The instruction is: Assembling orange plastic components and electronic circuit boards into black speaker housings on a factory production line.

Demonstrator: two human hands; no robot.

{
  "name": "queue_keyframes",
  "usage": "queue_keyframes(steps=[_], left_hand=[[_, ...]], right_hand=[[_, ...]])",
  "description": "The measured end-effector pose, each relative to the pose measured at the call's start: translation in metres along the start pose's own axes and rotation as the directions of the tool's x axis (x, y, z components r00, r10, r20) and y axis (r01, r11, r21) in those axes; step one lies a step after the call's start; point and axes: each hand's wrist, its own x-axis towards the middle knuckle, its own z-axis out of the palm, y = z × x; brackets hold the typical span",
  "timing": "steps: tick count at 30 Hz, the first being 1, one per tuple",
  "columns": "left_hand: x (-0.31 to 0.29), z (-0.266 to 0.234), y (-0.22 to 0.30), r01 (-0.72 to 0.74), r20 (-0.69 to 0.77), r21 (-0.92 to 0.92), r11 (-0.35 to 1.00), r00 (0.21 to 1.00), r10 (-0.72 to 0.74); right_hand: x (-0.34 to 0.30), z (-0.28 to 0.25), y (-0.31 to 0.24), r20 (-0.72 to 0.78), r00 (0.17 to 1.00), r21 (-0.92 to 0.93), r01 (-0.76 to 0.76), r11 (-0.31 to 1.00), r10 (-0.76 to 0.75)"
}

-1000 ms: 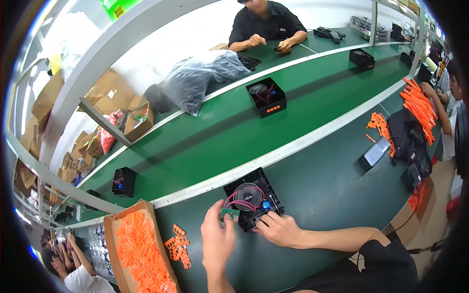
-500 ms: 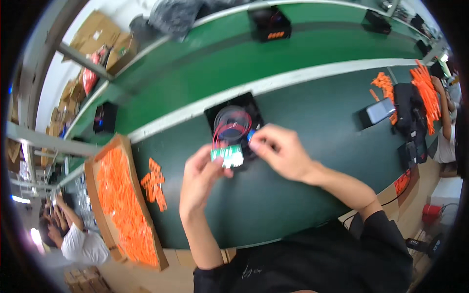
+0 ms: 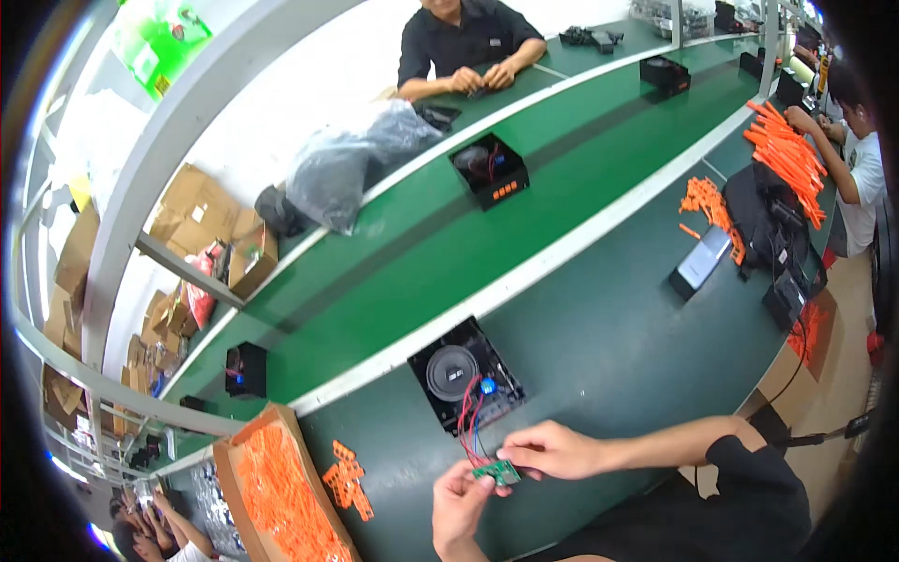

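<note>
My left hand and right hand pinch one green circuit board over the tabletop, between its near edge and one black speaker box by the far edge. One cardboard box holds uncountable orange pieces. My right hand, earlier on the speaker box, now grips the board.

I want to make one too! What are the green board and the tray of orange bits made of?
The board: probably hard resin, slightly shiny, since it's thin, flat and green. The tray: likely cardboard, dull brown, with thin upright walls.
</note>
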Motion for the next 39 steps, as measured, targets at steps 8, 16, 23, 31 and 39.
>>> queue_keyframes(steps=[8,16,23,31,39], left_hand=[[0.006,0.020,0.002,-0.037,-0.111,0.236,0.971,0.992,0.065],[0.033,0.017,0.051,-0.149,-0.086,0.820,0.552,0.922,0.377],[0.065,-0.016,0.026,-0.324,-0.078,0.815,0.480,0.759,0.646],[0.062,-0.023,-0.006,-0.206,0.112,0.979,0.012,0.577,0.809],[0.069,-0.027,-0.014,-0.166,0.292,0.956,-0.241,0.498,0.817]], right_hand=[[0.001,-0.023,-0.020,-0.094,0.949,-0.431,0.234,0.871,-0.301],[0.050,-0.034,-0.020,0.086,0.803,-0.638,0.499,0.586,-0.590],[0.086,-0.043,0.000,0.187,0.708,-0.774,0.533,0.341,-0.681],[0.078,-0.044,0.025,0.217,0.629,-0.866,0.476,0.150,-0.747],[0.076,-0.053,0.033,0.151,0.628,-0.851,0.476,0.222,-0.764]])
